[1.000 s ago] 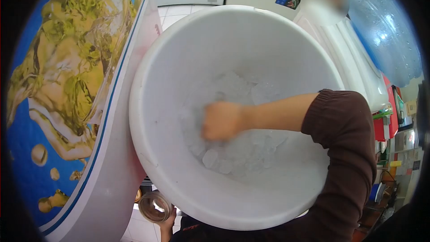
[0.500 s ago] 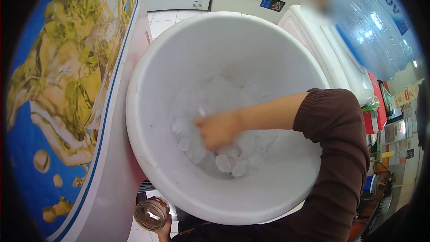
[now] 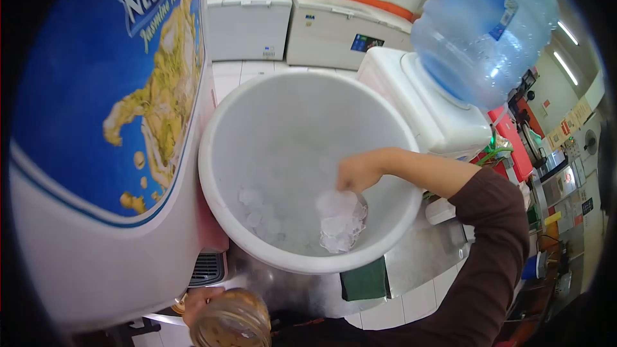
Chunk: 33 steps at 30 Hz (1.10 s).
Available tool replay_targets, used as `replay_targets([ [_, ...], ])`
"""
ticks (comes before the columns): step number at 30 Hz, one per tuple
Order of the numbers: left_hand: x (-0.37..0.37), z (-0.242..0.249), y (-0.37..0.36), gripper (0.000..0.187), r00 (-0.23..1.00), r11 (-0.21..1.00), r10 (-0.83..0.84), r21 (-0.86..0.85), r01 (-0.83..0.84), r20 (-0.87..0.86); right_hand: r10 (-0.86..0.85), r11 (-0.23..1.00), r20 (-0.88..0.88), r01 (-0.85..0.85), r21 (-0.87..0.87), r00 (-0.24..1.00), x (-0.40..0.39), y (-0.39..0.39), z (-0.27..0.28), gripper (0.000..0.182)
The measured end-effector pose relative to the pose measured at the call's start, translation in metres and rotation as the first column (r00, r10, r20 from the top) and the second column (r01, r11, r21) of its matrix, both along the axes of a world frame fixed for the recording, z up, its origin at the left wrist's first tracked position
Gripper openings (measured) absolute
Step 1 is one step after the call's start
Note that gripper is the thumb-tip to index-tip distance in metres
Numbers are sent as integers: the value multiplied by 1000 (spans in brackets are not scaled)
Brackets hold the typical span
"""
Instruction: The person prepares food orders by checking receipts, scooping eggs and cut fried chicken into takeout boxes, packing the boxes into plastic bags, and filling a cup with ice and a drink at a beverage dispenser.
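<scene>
Inside the large white tub (image 3: 257, 261), my right hand (image 3: 360, 171) is closed around the top of a scoop (image 3: 361, 205), mostly hidden, that is heaped with ice (image 3: 340, 222). More ice lies low in the tub, at the left side. My left hand (image 3: 204, 302) is wrapped round a glass jar (image 3: 232, 322) at the bottom left, outside the tub's near rim. The jar's round mouth faces me.
A Nestea dispenser (image 3: 83, 231) stands close at the left. At the right is a white water dispenser (image 3: 427, 112) with a blue bottle (image 3: 488, 32). A green cloth (image 3: 364, 281) hangs below the tub; freezers (image 3: 250, 26) stand behind.
My right hand has come up from the ice pile with ice now heaped in the scoop. My left hand and the jar are higher in view, and the view has tilted upward.
</scene>
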<state>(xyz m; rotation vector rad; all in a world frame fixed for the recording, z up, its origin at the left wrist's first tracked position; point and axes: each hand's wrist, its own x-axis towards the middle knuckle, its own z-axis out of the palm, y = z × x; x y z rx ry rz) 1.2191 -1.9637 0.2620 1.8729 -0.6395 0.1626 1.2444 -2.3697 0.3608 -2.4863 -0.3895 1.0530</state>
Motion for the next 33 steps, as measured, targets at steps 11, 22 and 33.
replay_targets([
  [11,50,151,-141,77,940,963,-260,-14,269,220,-162,891,448,326,-318,879,-19,-17,182,21],
  [22,72,137,-171,72,880,891,-455,77,448,137,418,224,563,519,-825,713,1,134,188,13],
  [33,100,118,-159,80,948,958,-274,-41,284,160,55,622,441,315,-717,896,59,55,91,14],
])
